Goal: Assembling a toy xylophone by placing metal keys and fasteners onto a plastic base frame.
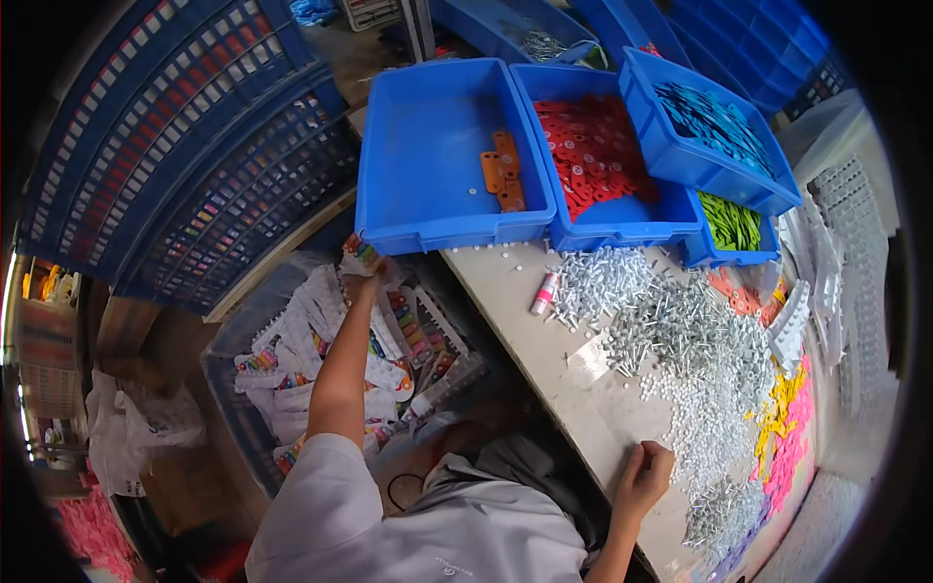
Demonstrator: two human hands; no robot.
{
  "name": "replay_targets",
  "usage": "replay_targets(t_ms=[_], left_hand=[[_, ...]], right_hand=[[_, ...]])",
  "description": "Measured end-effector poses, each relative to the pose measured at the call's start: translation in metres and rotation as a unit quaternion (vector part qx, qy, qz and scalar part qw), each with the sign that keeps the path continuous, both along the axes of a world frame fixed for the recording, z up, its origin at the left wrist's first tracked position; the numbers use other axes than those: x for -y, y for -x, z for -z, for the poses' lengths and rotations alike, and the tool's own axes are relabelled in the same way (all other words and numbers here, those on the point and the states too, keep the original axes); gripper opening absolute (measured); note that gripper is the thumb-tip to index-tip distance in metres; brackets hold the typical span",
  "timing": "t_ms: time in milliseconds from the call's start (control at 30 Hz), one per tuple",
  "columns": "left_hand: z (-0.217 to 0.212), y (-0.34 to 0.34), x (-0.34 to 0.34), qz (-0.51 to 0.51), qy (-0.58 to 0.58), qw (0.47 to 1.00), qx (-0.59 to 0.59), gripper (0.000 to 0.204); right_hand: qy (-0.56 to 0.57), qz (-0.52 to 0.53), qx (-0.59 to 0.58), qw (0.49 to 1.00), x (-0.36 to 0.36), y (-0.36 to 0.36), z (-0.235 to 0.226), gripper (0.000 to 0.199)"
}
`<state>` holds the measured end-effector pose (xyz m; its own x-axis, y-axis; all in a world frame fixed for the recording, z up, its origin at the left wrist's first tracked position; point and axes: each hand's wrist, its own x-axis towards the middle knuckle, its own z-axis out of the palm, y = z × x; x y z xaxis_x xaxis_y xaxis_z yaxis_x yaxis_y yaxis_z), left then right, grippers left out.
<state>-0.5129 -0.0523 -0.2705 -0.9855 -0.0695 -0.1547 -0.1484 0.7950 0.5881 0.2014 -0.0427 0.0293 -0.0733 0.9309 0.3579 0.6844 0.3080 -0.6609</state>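
Observation:
My left hand is stretched out over the far side of a blue crate. Its fingers close round a small white part with coloured pieces, just beside the front corner of a blue tray. Below my arm, the plastic-lined crate holds a heap of white plastic strips, many carrying rows of coloured bars. My right hand rests at the table's near edge, fingers curled and thumb against them; whatever they hold is hidden. Small white pieces and a pile of silvery screws or pins lie beyond it.
Blue trays hold orange bars, red bars, light-blue bars and green bars. A pink-and-white tube lies on the table. Yellow and pink bars line the right side. Stacked crates stand at left.

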Motion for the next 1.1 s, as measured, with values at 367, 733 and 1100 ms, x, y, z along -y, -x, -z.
replay_targets(t_ms=[367, 733, 1100], left_hand=[[0.043, -0.102, -0.002, 0.523, 0.237, 0.813, -0.1, 0.082], [0.031, 0.043, -0.033, 0.661, 0.051, 0.749, -0.018, 0.05], [-0.316, -0.39, 0.003, 0.747, -0.061, 0.405, 0.524, 0.017]], right_hand=[[0.016, -0.012, 0.108, 0.994, -0.007, 0.01, -0.015, 0.006], [-0.027, -0.001, 0.073, 0.997, -0.011, 0.008, -0.027, 0.009], [-0.085, 0.04, 0.11, 0.989, -0.043, -0.064, -0.059, 0.019]])
